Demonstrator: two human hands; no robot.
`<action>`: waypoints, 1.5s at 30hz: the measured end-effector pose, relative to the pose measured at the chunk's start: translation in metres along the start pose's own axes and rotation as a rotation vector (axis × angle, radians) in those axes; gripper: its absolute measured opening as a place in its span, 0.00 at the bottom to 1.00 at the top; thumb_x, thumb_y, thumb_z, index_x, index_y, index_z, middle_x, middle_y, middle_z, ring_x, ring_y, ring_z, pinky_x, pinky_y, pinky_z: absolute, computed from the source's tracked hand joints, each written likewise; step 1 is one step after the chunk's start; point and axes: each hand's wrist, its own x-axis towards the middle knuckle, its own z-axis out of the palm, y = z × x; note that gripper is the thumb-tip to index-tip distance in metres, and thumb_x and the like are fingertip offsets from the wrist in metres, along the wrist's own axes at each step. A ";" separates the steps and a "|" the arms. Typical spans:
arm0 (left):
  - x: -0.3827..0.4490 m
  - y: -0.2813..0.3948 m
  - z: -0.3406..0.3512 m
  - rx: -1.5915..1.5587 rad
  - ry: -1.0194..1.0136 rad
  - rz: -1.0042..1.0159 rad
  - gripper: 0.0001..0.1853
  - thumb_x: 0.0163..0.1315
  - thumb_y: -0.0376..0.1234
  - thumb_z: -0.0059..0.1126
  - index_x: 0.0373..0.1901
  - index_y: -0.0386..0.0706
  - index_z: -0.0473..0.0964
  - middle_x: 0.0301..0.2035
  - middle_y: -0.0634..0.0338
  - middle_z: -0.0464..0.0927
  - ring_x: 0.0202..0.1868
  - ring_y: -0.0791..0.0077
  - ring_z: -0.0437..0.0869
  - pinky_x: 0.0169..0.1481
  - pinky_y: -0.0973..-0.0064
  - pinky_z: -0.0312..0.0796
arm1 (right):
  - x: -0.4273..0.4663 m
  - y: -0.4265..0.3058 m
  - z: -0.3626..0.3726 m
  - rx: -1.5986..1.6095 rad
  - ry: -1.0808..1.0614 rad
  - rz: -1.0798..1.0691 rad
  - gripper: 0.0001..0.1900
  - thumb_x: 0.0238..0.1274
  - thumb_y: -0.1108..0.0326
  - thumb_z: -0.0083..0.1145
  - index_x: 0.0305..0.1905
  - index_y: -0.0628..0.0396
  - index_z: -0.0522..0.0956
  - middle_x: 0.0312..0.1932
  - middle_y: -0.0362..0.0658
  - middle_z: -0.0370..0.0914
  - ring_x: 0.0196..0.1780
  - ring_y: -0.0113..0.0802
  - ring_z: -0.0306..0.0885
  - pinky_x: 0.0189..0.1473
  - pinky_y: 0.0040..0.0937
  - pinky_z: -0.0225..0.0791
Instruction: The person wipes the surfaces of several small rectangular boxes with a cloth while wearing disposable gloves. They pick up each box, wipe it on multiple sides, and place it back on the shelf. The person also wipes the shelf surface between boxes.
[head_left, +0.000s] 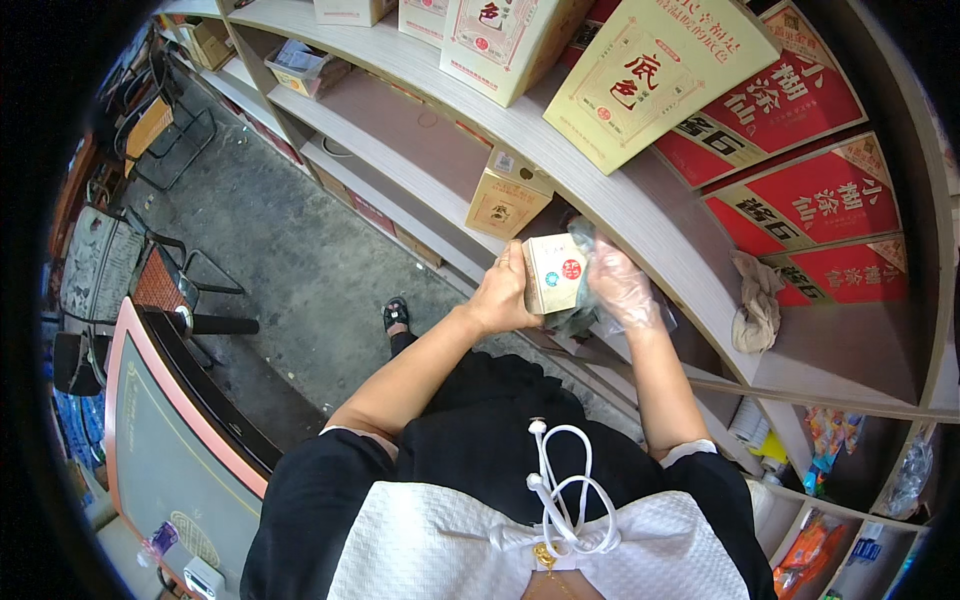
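My left hand (499, 292) grips a small cream cardboard box (553, 279) by its left side, in front of the shelves. The box bears a red and a teal round mark on the face turned up to me. My right hand (621, 283), in a clear plastic glove, presses a grey-green cloth (574, 322) against the right side of the box. Part of the cloth is hidden under that hand and behind the box. Just beyond my hands, a yellow carton (508, 196) with printed writing stands on a lower shelf.
Large cream cartons (630, 82) and red cartons (806, 202) fill much of the upper shelf (675, 270). A crumpled beige rag (756, 300) hangs over its edge. A pink-rimmed table (187, 435) is at lower left, chairs (161, 281) beyond it on the concrete floor (300, 247).
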 end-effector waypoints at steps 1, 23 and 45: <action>0.000 0.002 -0.001 0.027 0.011 0.026 0.56 0.41 0.40 0.75 0.66 0.28 0.47 0.48 0.34 0.72 0.48 0.39 0.80 0.53 0.59 0.76 | 0.000 -0.008 0.006 -0.105 -0.002 -0.085 0.11 0.58 0.74 0.53 0.46 0.61 0.78 0.39 0.54 0.78 0.45 0.50 0.79 0.45 0.43 0.74; -0.001 0.002 -0.006 0.058 0.028 0.109 0.64 0.35 0.39 0.76 0.69 0.23 0.42 0.54 0.28 0.69 0.55 0.37 0.76 0.59 0.61 0.73 | 0.012 -0.025 0.019 -0.162 0.034 -0.419 0.18 0.44 0.77 0.58 0.45 0.56 0.79 0.43 0.54 0.74 0.47 0.56 0.73 0.45 0.49 0.71; 0.016 0.013 -0.011 0.045 -0.093 -0.103 0.50 0.41 0.39 0.73 0.62 0.28 0.53 0.47 0.33 0.74 0.53 0.41 0.78 0.59 0.61 0.74 | -0.051 -0.007 -0.009 -0.450 0.104 -0.265 0.19 0.43 0.78 0.56 0.46 0.57 0.76 0.40 0.51 0.75 0.40 0.50 0.79 0.43 0.47 0.74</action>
